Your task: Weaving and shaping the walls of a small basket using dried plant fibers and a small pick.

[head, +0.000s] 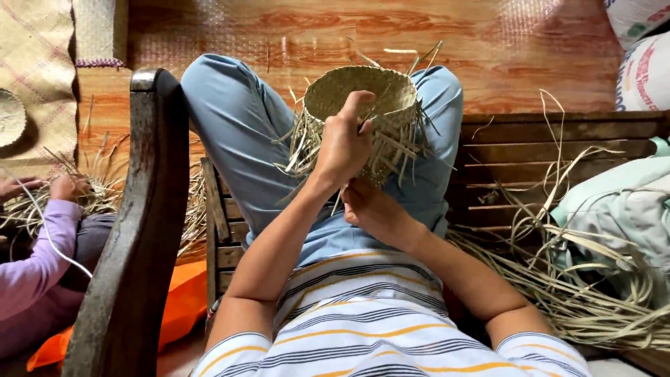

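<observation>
- Left hand (343,143) was closed on the near side of a small woven straw basket (363,94), thumb up by the rim, fingers curled into the loose strip ends; what exactly the fingertips pinched was hidden behind the hand.
- Right hand (373,209) sat just below the left, under the basket's bottom, back of hand to the camera; fingers tucked out of sight, so can't tell if it gripped a strip or only propped the basket.
- Basket was in the lap, between the knees of light blue trousers (241,126), mouth tilted toward the camera, w/ unwoven strip ends sticking out all round its lower part. Base not visible.
- Right of the right forearm: loose pile of dried straw strips (579,293) on a slatted wooden bench (516,150); pile cut off at the lower right edge.
- Further right: pale green cloth bundle (621,202), partly under the strips, cut by the frame.
- Left of the left arm: dark wooden armrest (132,230), close & blurry, blocked much of that side.
- Beyond it, another person's hand (68,187) in a lilac sleeve (38,265) worked among more straw; rest of that person out of frame.
- Orange cloth (181,307) under the armrest, mostly hidden.
- Far left top: woven mat (35,70), a round woven piece half cut off.
- Top right corner: printed sacks (642,70), only partly in view.
- Striped shirt (370,314) filled the bottom.
</observation>
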